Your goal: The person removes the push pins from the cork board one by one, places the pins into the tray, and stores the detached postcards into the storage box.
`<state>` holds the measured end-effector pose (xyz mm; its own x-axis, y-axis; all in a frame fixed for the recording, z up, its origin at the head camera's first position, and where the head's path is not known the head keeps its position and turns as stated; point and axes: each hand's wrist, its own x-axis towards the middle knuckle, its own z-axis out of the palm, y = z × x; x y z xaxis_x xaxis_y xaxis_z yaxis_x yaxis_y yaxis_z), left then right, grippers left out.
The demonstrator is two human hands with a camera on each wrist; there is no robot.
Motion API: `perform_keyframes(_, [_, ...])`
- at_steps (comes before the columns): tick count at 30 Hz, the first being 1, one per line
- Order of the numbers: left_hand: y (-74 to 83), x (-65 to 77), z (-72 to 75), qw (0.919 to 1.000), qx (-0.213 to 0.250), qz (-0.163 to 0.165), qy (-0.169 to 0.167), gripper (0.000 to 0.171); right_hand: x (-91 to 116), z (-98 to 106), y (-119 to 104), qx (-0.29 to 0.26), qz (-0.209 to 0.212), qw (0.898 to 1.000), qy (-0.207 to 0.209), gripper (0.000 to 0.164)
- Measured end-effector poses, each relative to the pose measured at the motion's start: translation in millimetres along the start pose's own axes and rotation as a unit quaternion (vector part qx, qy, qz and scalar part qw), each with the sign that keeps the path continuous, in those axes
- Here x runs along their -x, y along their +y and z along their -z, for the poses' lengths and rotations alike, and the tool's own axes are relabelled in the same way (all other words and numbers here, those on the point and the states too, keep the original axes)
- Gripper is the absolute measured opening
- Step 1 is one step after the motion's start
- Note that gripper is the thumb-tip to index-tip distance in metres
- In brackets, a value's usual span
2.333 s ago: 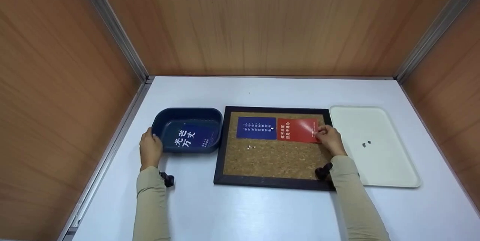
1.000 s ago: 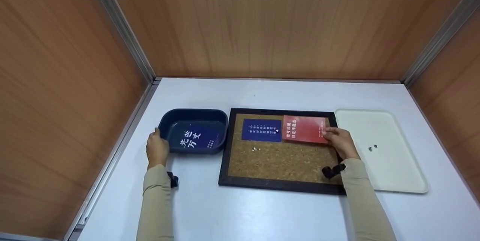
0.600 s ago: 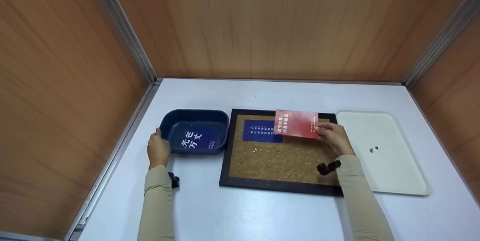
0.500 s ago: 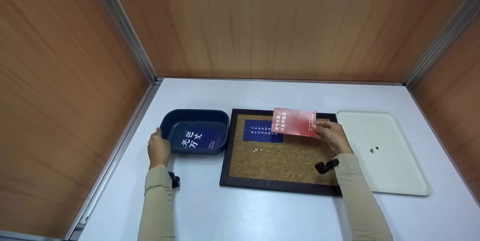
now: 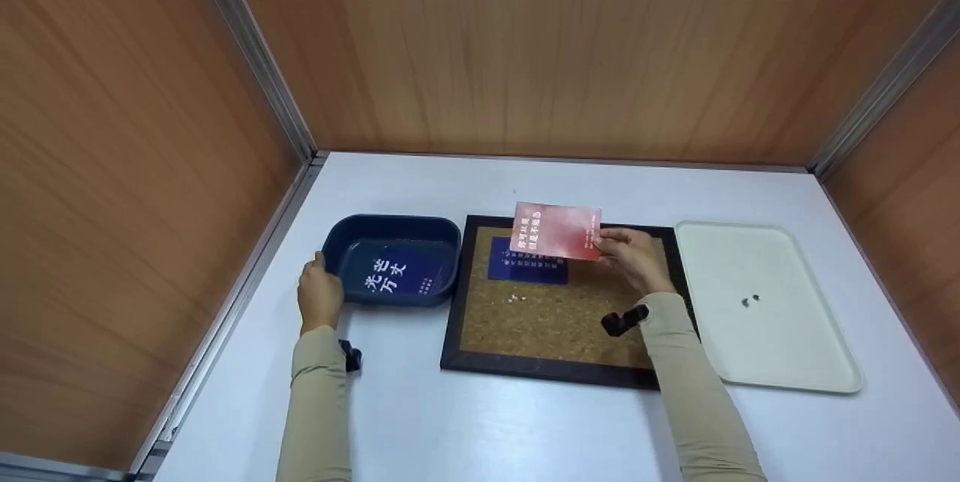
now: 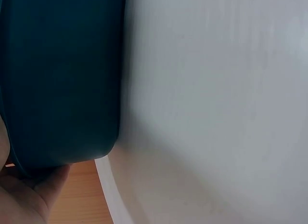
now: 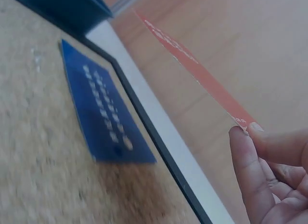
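My right hand pinches the right edge of a red card with white characters between thumb and fingers. It is raised over the corkboard, and in the right wrist view the card slants above the board, apart from it. Beneath it a blue card lies on the cork, partly covered by the red one in the head view. At the left, my left hand grips the near left corner of a dark blue basin. Another blue card with large white characters lies inside it.
A pale tray stands right of the corkboard, with a few small dark bits on it. Tiny shiny pieces sit on the cork below the blue card. Wood-patterned panels enclose the white table.
My right hand has lifted the red card off the corkboard and carried it up and left, until it overlaps the blue card. My left hand has stayed on the basin.
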<state>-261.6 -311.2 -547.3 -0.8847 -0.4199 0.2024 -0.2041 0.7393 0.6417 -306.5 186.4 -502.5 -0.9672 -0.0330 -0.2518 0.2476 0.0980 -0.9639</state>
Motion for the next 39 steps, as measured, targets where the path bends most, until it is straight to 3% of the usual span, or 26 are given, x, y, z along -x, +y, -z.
perform_keyframes(10, [2.0, 0.6, -5.5, 0.9999, -0.004, -0.003, 0.016, 0.047, -8.2, -36.9, -11.6, -0.006, 0.003, 1.000, -0.005, 0.036])
perform_keyframes(28, [4.7, 3.2, -4.7, 0.9999, 0.002, 0.001, 0.011, 0.048, -7.8, -112.6, -23.9, -0.033, 0.006, 0.999, -0.036, 0.027])
perform_keyframes(39, [6.8, 5.5, -6.0, 0.9999, 0.012, 0.009, 0.005, 0.049, -0.1, -153.9, -25.2, -0.022, 0.005, 0.998, -0.054, 0.024])
